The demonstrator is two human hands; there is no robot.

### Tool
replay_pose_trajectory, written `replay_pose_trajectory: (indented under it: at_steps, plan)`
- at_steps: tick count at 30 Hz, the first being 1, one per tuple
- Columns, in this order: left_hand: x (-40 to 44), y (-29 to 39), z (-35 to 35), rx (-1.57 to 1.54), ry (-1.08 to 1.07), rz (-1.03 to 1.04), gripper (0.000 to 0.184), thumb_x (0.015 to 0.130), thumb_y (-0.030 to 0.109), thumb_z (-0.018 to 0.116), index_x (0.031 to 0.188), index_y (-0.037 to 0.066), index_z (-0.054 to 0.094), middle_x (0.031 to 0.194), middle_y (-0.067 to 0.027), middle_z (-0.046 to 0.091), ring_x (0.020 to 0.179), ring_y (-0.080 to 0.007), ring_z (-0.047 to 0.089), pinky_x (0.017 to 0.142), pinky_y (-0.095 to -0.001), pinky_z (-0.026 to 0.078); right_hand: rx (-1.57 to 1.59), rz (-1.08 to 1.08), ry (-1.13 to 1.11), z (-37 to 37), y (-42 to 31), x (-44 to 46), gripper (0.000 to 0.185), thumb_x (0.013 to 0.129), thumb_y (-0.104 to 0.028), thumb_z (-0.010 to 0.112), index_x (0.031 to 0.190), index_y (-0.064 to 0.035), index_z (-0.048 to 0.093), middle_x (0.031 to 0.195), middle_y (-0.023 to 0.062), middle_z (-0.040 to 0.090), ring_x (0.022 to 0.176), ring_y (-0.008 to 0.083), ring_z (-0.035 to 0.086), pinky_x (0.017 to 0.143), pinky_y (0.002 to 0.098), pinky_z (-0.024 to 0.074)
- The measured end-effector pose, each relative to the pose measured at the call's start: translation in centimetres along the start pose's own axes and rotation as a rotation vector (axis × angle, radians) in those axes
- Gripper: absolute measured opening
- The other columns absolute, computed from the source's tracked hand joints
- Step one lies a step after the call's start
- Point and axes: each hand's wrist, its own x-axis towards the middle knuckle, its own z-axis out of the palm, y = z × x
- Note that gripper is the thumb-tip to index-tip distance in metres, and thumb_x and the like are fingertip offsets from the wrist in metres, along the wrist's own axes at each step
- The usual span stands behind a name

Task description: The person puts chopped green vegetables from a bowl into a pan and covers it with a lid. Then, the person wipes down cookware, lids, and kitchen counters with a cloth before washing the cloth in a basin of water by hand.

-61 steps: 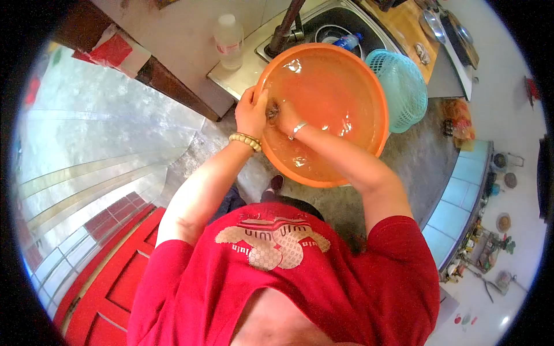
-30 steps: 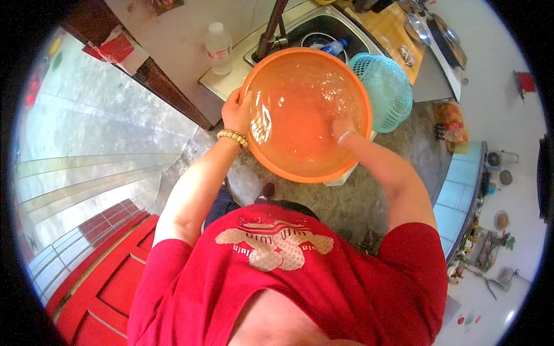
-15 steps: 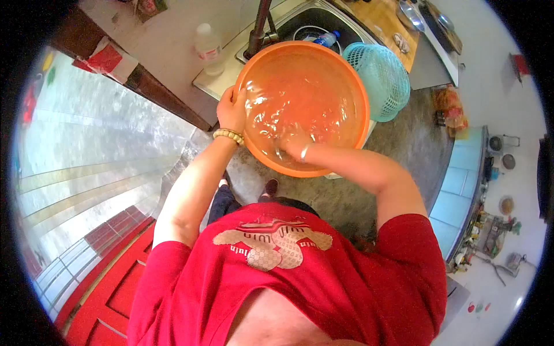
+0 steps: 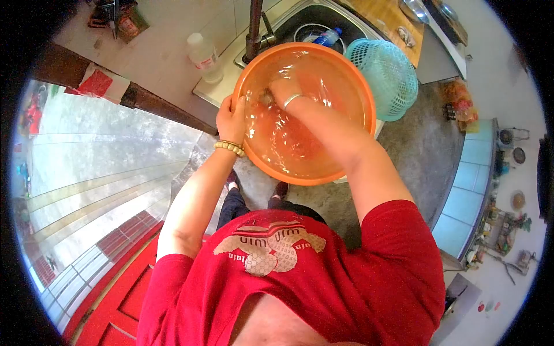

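An orange plastic basin [image 4: 306, 180] holds clear, rippling water and rests over the near edge of the sink counter. With its thumb over the rim, my left hand [image 4: 232, 120] grips the basin's left side; a beaded bracelet circles that wrist. My right hand [image 4: 283, 89] is dipped in the water near the far left wall of the basin. Its fingers are blurred by the water. A small dark patch shows beside them, too unclear to name. A silver bangle is on my right wrist.
Behind the basin is a metal sink [image 4: 288, 23] with a dark faucet [image 4: 253, 43] and a blue-labelled bottle [image 4: 328, 37]. A light-blue plastic basket [image 4: 398, 86] stands at the right, near a wooden board [image 4: 381, 20]. A clear plastic bottle [image 4: 205, 57] stands on the left counter.
My right hand has swept through the water from the near side of the basin to its far left side. My left hand keeps its grip on the rim.
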Motion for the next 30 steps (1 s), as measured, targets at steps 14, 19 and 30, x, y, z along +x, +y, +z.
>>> replay_pose_trajectory:
  at_steps: [14, 19, 30]
  plan:
    - [-0.2, 0.2, -0.1, 0.005, -0.015, -0.002, 0.030, 0.083, 0.025, 0.058, 0.100, 0.001, 0.058, 0.087, -0.0112, 0.063, 0.078, -0.0179, 0.059, 0.072, -0.0302, 0.045, -0.021, 0.335, -0.077, -1.7, 7.5, -10.1, 0.020, 0.079, -0.008, 0.050, 0.094, -0.0025, 0.061, 0.096, 0.0198, 0.061, 0.089, 0.0329, 0.060, 0.074, 0.0411, 0.0495]
    - [-0.1, 0.0, 0.0, 0.000, -0.011, 0.045, 0.034, 0.083, 0.028, 0.057, 0.103, 0.001, 0.058, 0.088, -0.0116, 0.063, 0.079, -0.0186, 0.059, 0.072, -0.0304, 0.046, -0.050, 0.207, -0.363, -0.3, 3.6, -14.4, 0.019, 0.077, -0.012, 0.052, 0.090, -0.0034, 0.063, 0.094, 0.0185, 0.062, 0.086, 0.0324, 0.061, 0.073, 0.0420, 0.0486]
    - [-0.1, 0.0, -0.2, 0.007, -0.051, 0.047, 0.033, 0.083, 0.029, 0.056, 0.100, 0.001, 0.058, 0.087, -0.0114, 0.062, 0.077, -0.0179, 0.058, 0.071, -0.0306, 0.045, -0.072, 0.105, -0.234, -1.4, -1.0, -6.6, 0.022, 0.078, -0.013, 0.050, 0.090, -0.0026, 0.065, 0.095, 0.0179, 0.063, 0.088, 0.0332, 0.061, 0.074, 0.0427, 0.0490]
